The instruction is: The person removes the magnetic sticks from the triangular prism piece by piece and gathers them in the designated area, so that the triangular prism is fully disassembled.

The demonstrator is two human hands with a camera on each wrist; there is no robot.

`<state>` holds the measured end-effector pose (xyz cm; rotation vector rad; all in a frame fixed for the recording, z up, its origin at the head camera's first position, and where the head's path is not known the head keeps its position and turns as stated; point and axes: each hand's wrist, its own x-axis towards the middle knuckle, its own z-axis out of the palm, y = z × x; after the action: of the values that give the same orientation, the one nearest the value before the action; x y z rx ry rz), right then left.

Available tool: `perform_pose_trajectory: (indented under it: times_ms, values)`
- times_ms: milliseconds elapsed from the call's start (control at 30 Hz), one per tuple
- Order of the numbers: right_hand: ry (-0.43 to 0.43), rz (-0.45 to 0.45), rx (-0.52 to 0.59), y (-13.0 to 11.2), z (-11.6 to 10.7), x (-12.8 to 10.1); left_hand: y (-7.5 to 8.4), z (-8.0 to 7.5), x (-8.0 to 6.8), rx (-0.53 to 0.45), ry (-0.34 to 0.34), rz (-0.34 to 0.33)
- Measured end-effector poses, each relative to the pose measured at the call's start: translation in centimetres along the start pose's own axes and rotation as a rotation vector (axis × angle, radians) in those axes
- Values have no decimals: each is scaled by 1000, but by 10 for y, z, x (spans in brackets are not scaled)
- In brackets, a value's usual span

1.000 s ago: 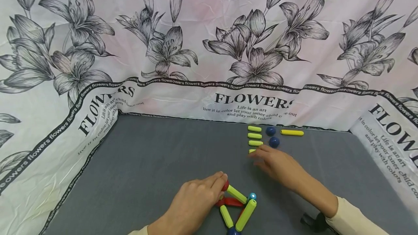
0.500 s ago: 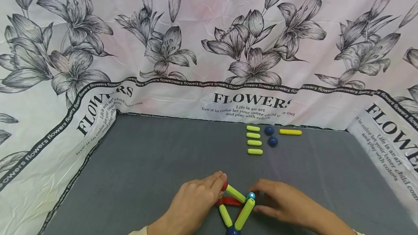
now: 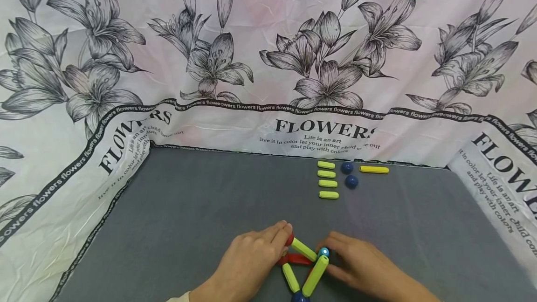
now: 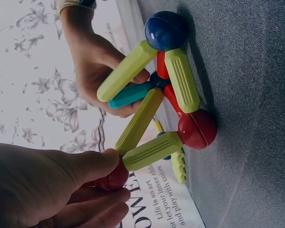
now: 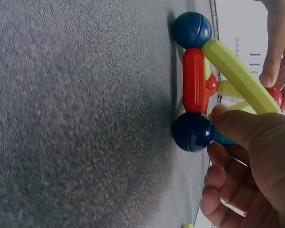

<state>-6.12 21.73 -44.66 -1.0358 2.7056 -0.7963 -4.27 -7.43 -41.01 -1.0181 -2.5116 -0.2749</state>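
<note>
A build of magnetic rods and balls stands on the grey table: light-green rods [image 3: 315, 276], red rods [image 5: 194, 80], dark blue balls [image 4: 166, 31] and red balls [image 4: 197, 128]. My left hand [image 3: 251, 257] pinches the raised red ball [image 4: 115, 175] between thumb and fingers, with two green rods meeting at it. On the build's right side, my right hand [image 3: 362, 262] holds a teal rod [image 4: 130, 95] between thumb and fingers. That rod rises from a blue ball [image 5: 192, 132] at the base. In the head view only its round end shows clearly.
Farther back lie several short green rods [image 3: 328, 183] in a column. Beside them are two dark blue balls [image 3: 351, 181] and a yellow rod [image 3: 374, 169]. A flower-printed cloth [image 3: 235, 129] borders the table's back and sides.
My right hand has come back from near the column of green rods to the build's right side, where it holds the teal rod. The left hand stays on the red ball.
</note>
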Motion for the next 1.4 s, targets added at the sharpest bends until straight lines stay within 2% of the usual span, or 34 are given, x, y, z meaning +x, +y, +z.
perform_pose_trajectory:
  times_ms: [167, 433, 633, 733, 1000, 1167, 1400]
  values:
    - [-2, 12, -38, -2, 1, 1, 0, 0, 1, -5, 7, -3]
    - [-3, 35, 0, -5, 4, -1, 1, -1, 1, -8, -19, -5]
    - [-67, 123, 53, -6, 2, 2, 1, -2, 1, -13, -11, -9]
    - [-71, 137, 75, -5, 2, 2, 0, -2, 1, -13, -18, -12]
    - [0, 79, 83, -2, 8, -1, 0, -3, 1, -17, -41, -21]
    - [130, -2, 37, 1, 12, -3, 0, -3, 1, -13, -38, -18]
    - [223, 84, -4, 3, 10, -4, 0, -5, 2, -28, -93, -31]
